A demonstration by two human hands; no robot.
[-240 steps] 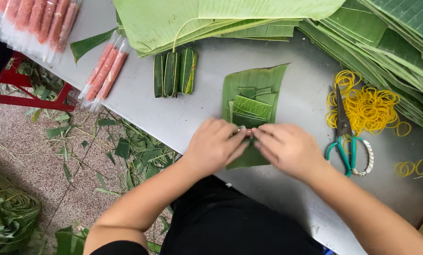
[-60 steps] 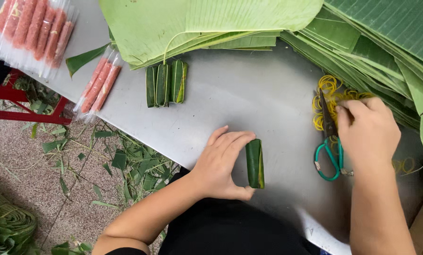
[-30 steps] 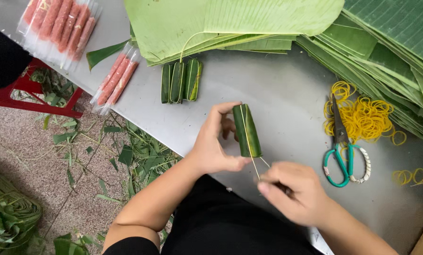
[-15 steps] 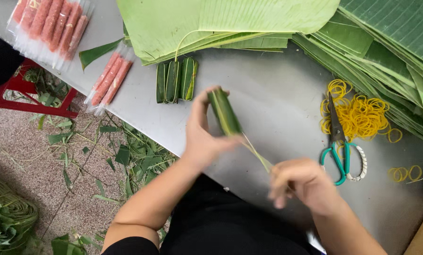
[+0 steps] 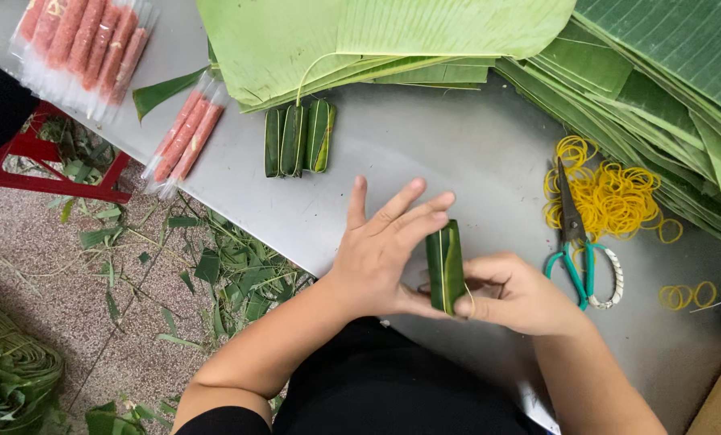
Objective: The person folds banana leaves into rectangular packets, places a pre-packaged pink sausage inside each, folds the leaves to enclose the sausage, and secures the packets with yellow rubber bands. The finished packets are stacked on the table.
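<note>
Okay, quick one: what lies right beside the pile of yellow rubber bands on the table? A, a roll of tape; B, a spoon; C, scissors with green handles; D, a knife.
C: the scissors with green handles lie at the edge of the yellow rubber bands, blades pointing into the pile.

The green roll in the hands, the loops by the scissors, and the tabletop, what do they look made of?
The green roll, held between the left hand and right hand: banana-type leaf, judging by its fine parallel veins and matte sheen. The yellow loops: probably rubber bands, thin and floppy. The tabletop: likely sheet metal, grey with a dull brushed shine.
</note>
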